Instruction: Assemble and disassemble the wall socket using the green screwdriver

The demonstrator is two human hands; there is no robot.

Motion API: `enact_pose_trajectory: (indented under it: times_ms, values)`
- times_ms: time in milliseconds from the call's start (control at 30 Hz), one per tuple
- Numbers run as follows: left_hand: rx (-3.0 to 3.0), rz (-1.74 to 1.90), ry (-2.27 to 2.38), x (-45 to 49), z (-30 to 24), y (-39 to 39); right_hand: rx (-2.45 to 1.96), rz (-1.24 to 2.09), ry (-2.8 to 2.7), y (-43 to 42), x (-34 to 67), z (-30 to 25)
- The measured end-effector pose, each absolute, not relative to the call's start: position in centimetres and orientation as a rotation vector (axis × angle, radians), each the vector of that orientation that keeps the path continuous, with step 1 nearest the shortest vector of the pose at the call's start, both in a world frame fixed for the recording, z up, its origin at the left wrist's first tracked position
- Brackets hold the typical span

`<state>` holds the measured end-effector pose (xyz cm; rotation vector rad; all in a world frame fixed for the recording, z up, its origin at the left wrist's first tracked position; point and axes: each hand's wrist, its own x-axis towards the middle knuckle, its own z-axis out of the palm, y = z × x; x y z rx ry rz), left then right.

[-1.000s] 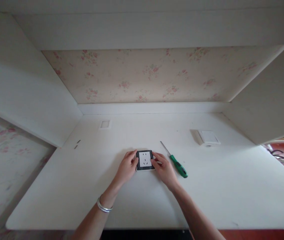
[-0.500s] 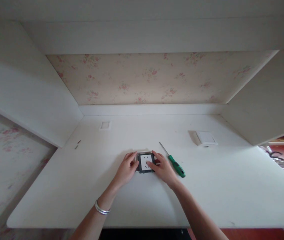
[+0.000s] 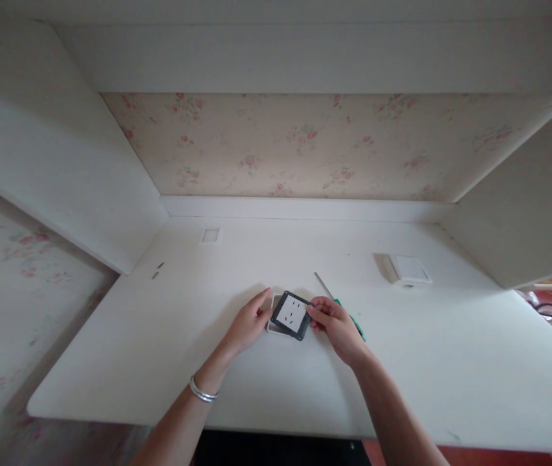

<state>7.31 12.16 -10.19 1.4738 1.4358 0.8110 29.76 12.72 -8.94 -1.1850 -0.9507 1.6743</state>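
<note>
A wall socket (image 3: 291, 314) with a white slotted face and a dark mounting frame sits tilted in the middle of the desk. My right hand (image 3: 338, 327) pinches its right edge between thumb and fingers. Beneath the socket shows part of a white square box (image 3: 274, 329), mostly covered. My left hand (image 3: 249, 325) is at the box's left side, its fingers against the box and the thumb close to the socket's left corner. Partly behind my right hand lies a screwdriver (image 3: 357, 329) with a green handle, its metal shaft pointing up and left.
On the white desk (image 3: 169, 362), a white square frame (image 3: 211, 236) lies at back left and a thicker white square box (image 3: 409, 268) at back right. Two small dark strips (image 3: 158, 270) lie far left. Side panels (image 3: 96, 162) and a papered wall (image 3: 280, 145) enclose the back.
The socket has turned clockwise and shifted right off the white box, held by my right hand. My right thumb has moved from its face to its edge. The view has shifted slightly.
</note>
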Motion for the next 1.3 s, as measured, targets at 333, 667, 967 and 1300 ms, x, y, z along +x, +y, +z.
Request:
enact_pose_trajectory:
  times_ms: [333, 667, 967, 1300]
  values:
    - [1.438, 0.843, 1.4, 7.3, -11.6, 12.3, -0.918, 1.734, -0.43, 10.3, 31.3, -8.4]
    - [1.503, 0.897, 1.403, 7.1, -11.5, 11.9, -1.043, 1.678, -0.398, 9.2, 30.9, -9.0]
    - [1.385, 0.923, 1.441, 7.2, -11.2, 11.4, -1.022, 1.685, -0.38, 8.3, 31.0, -8.7]
    - [1.472, 1.035, 1.505, 7.3, -11.5, 10.9, -1.055, 1.642, -0.409, 8.3, 31.0, -9.1]
